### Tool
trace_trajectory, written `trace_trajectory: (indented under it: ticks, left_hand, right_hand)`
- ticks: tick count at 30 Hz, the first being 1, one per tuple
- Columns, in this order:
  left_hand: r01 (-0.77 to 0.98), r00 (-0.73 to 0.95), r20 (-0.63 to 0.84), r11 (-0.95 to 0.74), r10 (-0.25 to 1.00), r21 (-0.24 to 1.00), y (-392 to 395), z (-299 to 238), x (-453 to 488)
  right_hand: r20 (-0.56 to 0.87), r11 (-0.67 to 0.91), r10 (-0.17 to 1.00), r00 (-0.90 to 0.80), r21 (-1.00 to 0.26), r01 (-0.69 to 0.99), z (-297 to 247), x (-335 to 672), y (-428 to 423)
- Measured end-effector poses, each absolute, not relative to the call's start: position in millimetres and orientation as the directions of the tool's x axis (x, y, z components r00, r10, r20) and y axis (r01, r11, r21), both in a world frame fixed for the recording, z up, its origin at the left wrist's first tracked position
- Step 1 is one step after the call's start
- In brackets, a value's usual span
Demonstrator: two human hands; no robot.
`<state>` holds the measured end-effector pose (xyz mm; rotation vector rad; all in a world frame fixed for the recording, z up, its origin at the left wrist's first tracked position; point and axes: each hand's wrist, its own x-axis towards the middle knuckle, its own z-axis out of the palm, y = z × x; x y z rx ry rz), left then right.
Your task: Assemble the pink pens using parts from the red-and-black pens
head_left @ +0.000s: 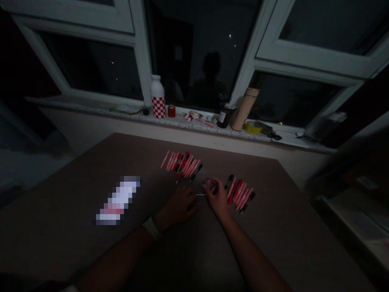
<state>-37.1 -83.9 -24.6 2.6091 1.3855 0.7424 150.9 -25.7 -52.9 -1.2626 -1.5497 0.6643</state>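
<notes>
A thin pale stick (201, 195) bridges the small gap between my two hands, low over the brown table (127, 251). My left hand (180, 205), a pale band at its wrist, has its fingers closed around the stick's left end; shadow hides the exact grip. Curled fingers of my right hand (217, 196) pinch the other end. Beyond my left hand lies a group of pink, red and black pens (184, 164), mostly side by side. Close to the right of my right hand is a second, smaller group of similar pens (240, 192).
A lit phone (118, 200), blurred out, lies on the table at left. Along the windowsill (194, 126) stand a white bottle with red checks (158, 101), a small red jar (172, 111), a dark jar (224, 116), a tan flask (245, 109) and yellow tape (253, 127).
</notes>
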Motion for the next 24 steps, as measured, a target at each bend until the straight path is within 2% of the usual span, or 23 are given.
trace_trajectory:
  ticks: [8,13,17,21,24]
  left_hand:
    - [0.759,0.495,0.361,-0.596,0.790,0.264,-87,-27,-39]
    - [0.757,0.500,0.371,-0.602,0.783,0.252,-88,-26,-41]
    - [0.763,0.435,0.399,-0.566,0.808,0.314,-89,-22,-43]
    - [0.742,0.379,0.439,-0.551,0.814,0.381,-88,-19,-46]
    - [0.734,0.390,0.466,-0.574,0.794,0.364,-87,-18,-48]
  right_hand:
    - [0.443,0.362,0.890,0.107,-0.831,0.423,-51,159,-33]
    - [0.664,0.505,0.728,0.169,-0.687,0.522,-30,168,-52]
    - [0.721,0.606,0.693,0.002,-0.584,0.541,-22,168,-79]
    - [0.647,0.652,0.721,-0.248,-0.513,0.559,-31,162,-100]
    - [0.605,0.667,0.722,-0.337,-0.479,0.571,-41,157,-106]
